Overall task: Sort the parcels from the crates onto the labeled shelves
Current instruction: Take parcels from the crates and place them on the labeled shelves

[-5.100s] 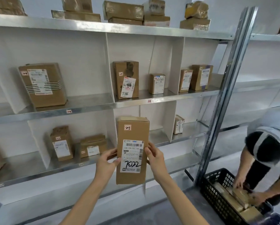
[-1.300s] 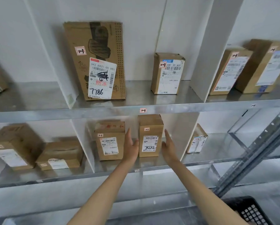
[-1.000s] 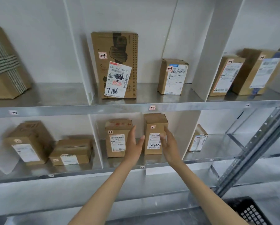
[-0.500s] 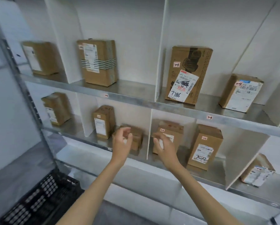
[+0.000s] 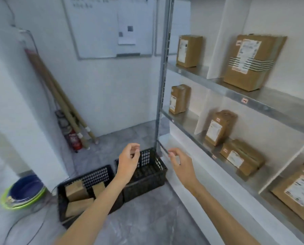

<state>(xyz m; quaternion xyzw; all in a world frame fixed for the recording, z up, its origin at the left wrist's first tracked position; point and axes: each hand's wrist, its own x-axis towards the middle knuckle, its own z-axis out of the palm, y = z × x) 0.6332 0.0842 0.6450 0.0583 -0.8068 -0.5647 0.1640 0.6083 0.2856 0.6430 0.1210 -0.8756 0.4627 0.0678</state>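
Observation:
Two black plastic crates stand on the grey floor at the foot of the shelf post. The nearer crate (image 5: 71, 188) holds a few brown parcels (image 5: 76, 190). The farther crate (image 5: 154, 167) shows no parcels from here. My left hand (image 5: 129, 160) hangs above the gap between the crates, fingers loosely curled and holding nothing. My right hand (image 5: 180, 164) floats empty beside the shelf's lower edge, fingers apart. Brown labelled parcels stand on the metal shelves (image 5: 236, 95) at right, among them a striped box (image 5: 251, 61).
A steel upright post (image 5: 162, 76) rises between the crates and the shelves. Long cardboard tubes (image 5: 59, 99) and a red extinguisher (image 5: 75, 141) lean in the corner. Stacked basins (image 5: 24, 192) sit at lower left. A whiteboard (image 5: 108, 27) hangs on the wall.
The parcel marked 7022 was set on the lower shelf and let go. My view has swung left and down to the crates on the floor, with both hands empty in front of me.

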